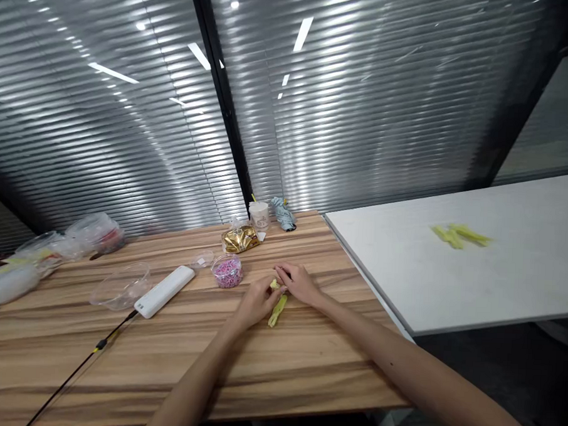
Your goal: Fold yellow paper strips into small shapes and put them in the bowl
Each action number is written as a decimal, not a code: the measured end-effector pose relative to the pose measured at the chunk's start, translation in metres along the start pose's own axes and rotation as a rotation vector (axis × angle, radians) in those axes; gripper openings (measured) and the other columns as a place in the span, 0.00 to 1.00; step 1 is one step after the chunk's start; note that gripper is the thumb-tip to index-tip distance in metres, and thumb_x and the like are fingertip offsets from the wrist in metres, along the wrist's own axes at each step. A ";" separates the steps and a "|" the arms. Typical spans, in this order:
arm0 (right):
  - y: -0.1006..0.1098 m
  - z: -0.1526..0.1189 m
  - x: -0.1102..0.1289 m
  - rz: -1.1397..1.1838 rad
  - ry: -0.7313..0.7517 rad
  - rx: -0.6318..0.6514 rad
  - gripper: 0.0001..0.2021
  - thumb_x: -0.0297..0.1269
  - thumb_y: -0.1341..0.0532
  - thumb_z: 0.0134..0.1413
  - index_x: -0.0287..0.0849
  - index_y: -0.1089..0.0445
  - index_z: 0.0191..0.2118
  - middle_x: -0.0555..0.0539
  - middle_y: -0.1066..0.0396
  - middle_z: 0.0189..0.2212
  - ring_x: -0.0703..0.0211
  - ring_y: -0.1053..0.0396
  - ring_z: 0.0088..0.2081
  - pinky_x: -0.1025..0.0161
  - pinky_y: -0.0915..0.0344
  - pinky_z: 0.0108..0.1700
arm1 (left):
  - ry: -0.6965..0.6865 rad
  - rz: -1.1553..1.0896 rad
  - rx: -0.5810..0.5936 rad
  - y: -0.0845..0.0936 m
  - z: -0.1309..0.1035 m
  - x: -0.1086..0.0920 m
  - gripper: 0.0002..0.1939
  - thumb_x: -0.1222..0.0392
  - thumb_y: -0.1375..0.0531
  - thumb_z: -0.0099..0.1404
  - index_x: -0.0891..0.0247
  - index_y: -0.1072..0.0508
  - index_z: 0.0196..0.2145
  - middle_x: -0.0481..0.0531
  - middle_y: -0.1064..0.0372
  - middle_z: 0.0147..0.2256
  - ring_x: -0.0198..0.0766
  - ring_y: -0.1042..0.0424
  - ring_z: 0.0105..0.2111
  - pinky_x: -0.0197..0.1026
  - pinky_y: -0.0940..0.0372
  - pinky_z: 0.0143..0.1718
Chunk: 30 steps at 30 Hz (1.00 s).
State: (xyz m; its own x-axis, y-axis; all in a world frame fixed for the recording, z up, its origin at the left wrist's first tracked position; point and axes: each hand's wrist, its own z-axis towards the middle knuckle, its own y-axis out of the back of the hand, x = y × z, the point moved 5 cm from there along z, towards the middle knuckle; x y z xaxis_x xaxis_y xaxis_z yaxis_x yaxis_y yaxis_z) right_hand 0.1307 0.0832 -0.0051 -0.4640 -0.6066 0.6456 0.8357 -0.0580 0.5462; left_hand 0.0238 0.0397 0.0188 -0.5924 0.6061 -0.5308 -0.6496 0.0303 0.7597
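Over the wooden table, my left hand (255, 301) pinches a yellow-green soft bundle (276, 310), whose exact kind I cannot make out. One end hangs below my fingers, and a paler tip shows above them. From the right, my right hand (300, 285) meets it, fingers bent and closed at the bundle's upper part; its fingertips are partly hidden. Just left of my hands stands a clear round tub (227, 271) filled with small pink-purple rings.
Behind the tub are a gold foil packet (240, 239), a paper cup (259, 216) and a grey-blue crumpled item (282, 214). A white power strip (164, 291), clear bowl (121, 286) and plastic bags (95, 233) lie left. Yellow-green pieces (459, 236) rest on the white table (497, 279).
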 end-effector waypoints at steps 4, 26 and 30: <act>0.001 0.000 -0.001 -0.007 -0.012 -0.026 0.12 0.35 0.51 0.57 0.41 0.31 0.37 0.46 0.28 0.34 0.60 0.32 0.34 0.67 0.40 0.36 | -0.007 0.007 0.045 -0.001 0.000 0.002 0.11 0.55 0.48 0.60 0.64 0.32 0.34 0.51 0.32 0.29 0.35 0.35 0.28 0.35 0.42 0.32; -0.003 -0.005 0.020 -0.246 0.235 0.153 0.14 0.33 0.56 0.61 0.40 0.40 0.48 0.43 0.31 0.38 0.58 0.33 0.38 0.65 0.40 0.37 | 0.222 -0.153 -0.313 0.018 0.004 0.034 0.14 0.52 0.44 0.56 0.67 0.33 0.23 0.47 0.36 0.19 0.31 0.39 0.20 0.33 0.46 0.21; -0.003 -0.005 0.025 -0.217 0.319 0.139 0.16 0.28 0.55 0.59 0.39 0.45 0.52 0.42 0.34 0.43 0.57 0.36 0.43 0.61 0.39 0.42 | 0.230 -0.363 -0.308 0.013 0.006 0.045 0.15 0.51 0.44 0.55 0.67 0.32 0.33 0.51 0.31 0.28 0.35 0.32 0.28 0.35 0.38 0.28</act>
State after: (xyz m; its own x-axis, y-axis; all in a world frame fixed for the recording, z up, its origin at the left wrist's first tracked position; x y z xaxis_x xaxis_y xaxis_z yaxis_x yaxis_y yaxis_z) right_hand 0.1178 0.0642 0.0067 -0.4925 -0.8090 0.3209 0.6702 -0.1173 0.7329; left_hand -0.0083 0.0721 0.0076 -0.3698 0.4088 -0.8343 -0.9219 -0.0498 0.3842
